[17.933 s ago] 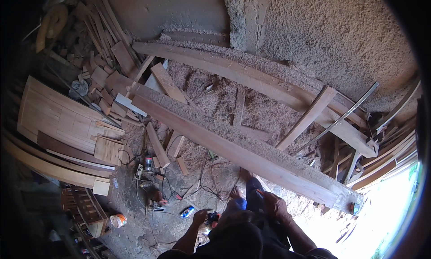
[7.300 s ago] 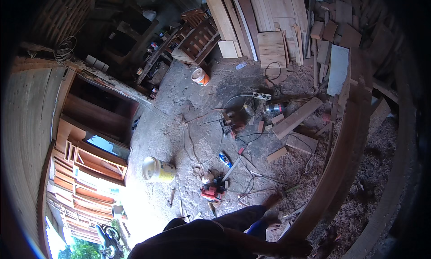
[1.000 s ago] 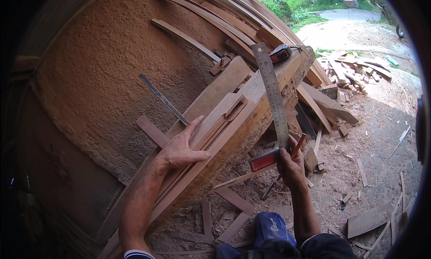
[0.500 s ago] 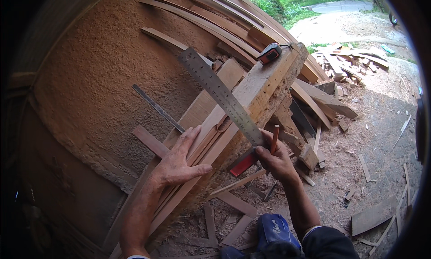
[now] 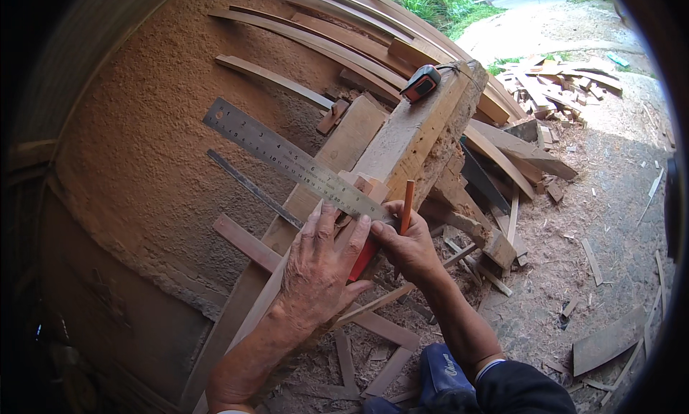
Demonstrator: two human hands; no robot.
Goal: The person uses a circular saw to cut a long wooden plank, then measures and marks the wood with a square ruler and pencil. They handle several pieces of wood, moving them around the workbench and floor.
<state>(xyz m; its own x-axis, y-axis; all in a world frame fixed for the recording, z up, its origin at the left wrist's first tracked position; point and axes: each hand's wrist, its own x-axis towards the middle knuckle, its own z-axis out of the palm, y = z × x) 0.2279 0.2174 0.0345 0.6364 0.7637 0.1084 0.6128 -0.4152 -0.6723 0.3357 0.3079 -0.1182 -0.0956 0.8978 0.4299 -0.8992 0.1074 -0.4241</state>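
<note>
My left hand (image 5: 316,270) lies open over the narrow wooden piece (image 5: 260,305), fingertips at the edge of a steel square's blade (image 5: 280,148). The blade now crosses the piece and juts out to the upper left. My right hand (image 5: 405,245) grips the square near its red stock (image 5: 362,259), with an orange pencil (image 5: 408,198) standing up between its fingers. Beneath is a rough timber beam (image 5: 427,134), with a black-and-red tape measure (image 5: 420,84) on its far end. A thin metal bar (image 5: 244,180) and a short reddish batten (image 5: 240,238) stick out left of the piece.
A textured wall (image 5: 136,170) rises at the left, with long boards (image 5: 323,40) behind the beam. Offcuts lie piled outside (image 5: 552,84) in bright light. Shavings, loose strips and a grey panel (image 5: 606,342) cover the floor at the right, near my legs (image 5: 438,371).
The square has swung from upright to slanting left across the piece, drawn toward my left hand. My right hand moved left; my left hand shifted onto the blade's edge. The view turned slightly.
</note>
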